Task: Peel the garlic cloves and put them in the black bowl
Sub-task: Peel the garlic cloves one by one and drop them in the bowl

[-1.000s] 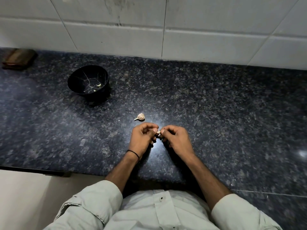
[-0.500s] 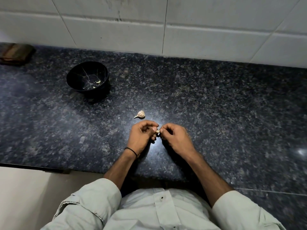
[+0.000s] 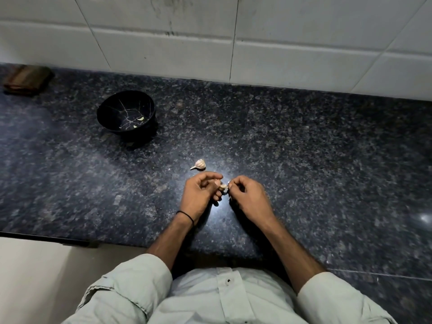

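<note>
Dark speckled granite counter (image 3: pixel 304 148) — left hand (image 3: pixel 198 197) pinches the small pale garlic clove (image 3: pixel 223 187), right hand (image 3: pixel 247 197) nips papery skin — light, slippery, likely best gripped at the tip

Dark speckled granite counter (image 3: pixel 304 148) with black bowl (image 3: pixel 109 113), garlic piece (image 3: pixel 199 164), brown block (image 3: pixel 27 79).

Lots of bare dark counter (image 3: pixel 304 148) to the right. Between the hands and the black bowl (image 3: pixel 126 113), only one small garlic piece (image 3: pixel 199 164) in the way.
</note>
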`<move>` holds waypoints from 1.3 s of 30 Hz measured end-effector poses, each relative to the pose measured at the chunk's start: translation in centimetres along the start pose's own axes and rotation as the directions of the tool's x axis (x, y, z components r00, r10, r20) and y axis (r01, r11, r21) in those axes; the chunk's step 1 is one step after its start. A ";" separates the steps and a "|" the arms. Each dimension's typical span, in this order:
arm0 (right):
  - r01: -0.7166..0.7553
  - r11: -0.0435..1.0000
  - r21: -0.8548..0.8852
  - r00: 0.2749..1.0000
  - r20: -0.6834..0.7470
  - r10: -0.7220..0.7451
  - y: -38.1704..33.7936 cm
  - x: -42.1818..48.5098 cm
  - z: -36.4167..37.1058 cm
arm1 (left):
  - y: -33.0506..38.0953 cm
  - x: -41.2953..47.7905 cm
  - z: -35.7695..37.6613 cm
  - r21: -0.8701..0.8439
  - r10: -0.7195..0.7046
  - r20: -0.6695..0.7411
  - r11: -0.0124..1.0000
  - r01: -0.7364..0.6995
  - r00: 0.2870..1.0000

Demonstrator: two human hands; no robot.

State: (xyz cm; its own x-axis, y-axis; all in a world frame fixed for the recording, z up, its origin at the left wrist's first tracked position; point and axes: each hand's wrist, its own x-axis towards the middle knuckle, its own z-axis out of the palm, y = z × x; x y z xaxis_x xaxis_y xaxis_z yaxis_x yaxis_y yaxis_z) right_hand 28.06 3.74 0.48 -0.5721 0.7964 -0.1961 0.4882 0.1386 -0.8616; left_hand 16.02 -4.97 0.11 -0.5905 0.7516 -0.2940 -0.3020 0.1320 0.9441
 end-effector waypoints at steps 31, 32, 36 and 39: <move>0.075 0.997 -0.022 0.985 -0.151 -0.078 0.4 -1.4 0.9 | -0.4 -0.3 0.2 0.146 0.019 -0.076 0.989 -0.008 0.997; 0.073 0.997 -0.014 0.984 -0.159 -0.075 0.5 -1.5 0.9 | -0.4 -0.3 0.2 0.192 0.037 -0.062 0.981 -0.024 0.997; 0.070 0.998 0.008 0.983 -0.168 -0.068 0.5 -1.5 0.8 | -0.6 -0.3 0.1 0.309 0.080 -0.017 0.948 -0.071 0.997; 0.063 0.998 0.026 0.983 -0.175 -0.057 0.5 -1.4 0.9 | -0.6 -0.3 0.0 0.350 0.091 -0.019 0.933 -0.078 0.996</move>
State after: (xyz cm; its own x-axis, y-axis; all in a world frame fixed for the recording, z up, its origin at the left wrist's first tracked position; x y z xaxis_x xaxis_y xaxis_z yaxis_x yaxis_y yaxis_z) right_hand 28.51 2.18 -0.05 -0.4752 0.8777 -0.0616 0.4337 0.1727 -0.8844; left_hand 16.38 -5.25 -0.38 -0.6295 0.7481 -0.2100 0.0262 0.2906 0.9565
